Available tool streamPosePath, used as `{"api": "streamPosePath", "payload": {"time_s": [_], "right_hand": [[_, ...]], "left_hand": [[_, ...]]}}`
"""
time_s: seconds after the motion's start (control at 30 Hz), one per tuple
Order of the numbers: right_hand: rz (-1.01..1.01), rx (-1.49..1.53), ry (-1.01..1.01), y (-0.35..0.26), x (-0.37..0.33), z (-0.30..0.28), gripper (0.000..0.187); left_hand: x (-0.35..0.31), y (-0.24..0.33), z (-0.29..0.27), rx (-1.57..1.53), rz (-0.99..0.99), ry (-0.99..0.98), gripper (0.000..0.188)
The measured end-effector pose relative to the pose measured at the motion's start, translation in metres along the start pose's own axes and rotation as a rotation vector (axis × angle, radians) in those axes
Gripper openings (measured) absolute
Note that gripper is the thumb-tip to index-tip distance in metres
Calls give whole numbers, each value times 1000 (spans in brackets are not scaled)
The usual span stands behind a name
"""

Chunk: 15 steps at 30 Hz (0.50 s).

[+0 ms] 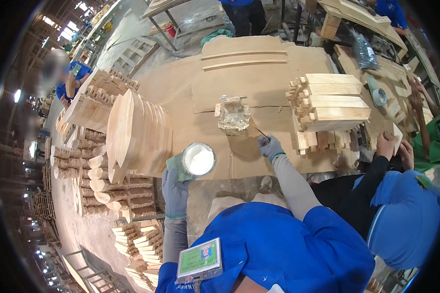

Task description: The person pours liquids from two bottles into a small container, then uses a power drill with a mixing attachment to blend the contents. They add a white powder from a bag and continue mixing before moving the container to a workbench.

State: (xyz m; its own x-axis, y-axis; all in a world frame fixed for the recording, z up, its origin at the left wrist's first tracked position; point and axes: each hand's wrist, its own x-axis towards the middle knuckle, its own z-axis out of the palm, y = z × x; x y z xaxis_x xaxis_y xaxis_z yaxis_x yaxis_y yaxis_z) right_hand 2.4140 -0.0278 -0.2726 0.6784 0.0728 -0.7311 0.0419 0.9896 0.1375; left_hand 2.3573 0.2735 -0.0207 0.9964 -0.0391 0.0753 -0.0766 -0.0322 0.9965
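My left hand (176, 193), in a grey glove, grips a round tub of white paste (199, 159) near the table's front edge. A green cloth or pad (179, 168) lies between the glove and the tub. My right hand (272, 148), also gloved, pinches the end of a thin brush or stick (257, 129). The far end of this tool reaches the right side of a boxy container (234, 119) crusted with dried, yellowish glue. What its tip touches is hard to make out. The container stands on a cardboard-covered table (181, 93).
Curved wooden panels (137, 132) stand stacked at the left, with notched pieces behind. Tenoned wood blocks (335, 100) are piled at the right. Two thin strips (244, 59) lie at the far side. A co-worker's hands (393, 146) hold a wooden piece close by on the right.
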Motion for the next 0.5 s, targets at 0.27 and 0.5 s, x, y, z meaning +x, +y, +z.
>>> {"api": "streamPosePath", "payload": {"time_s": [0.27,0.5], "right_hand": [[-262,-306,-263,-36,-79,16,15],[-683,-485,-95,2,-168,28,9]], "left_hand": [[156,-47,18,-126,-156,-64,25],[284,-103,99,60,-63,-505,19]]}}
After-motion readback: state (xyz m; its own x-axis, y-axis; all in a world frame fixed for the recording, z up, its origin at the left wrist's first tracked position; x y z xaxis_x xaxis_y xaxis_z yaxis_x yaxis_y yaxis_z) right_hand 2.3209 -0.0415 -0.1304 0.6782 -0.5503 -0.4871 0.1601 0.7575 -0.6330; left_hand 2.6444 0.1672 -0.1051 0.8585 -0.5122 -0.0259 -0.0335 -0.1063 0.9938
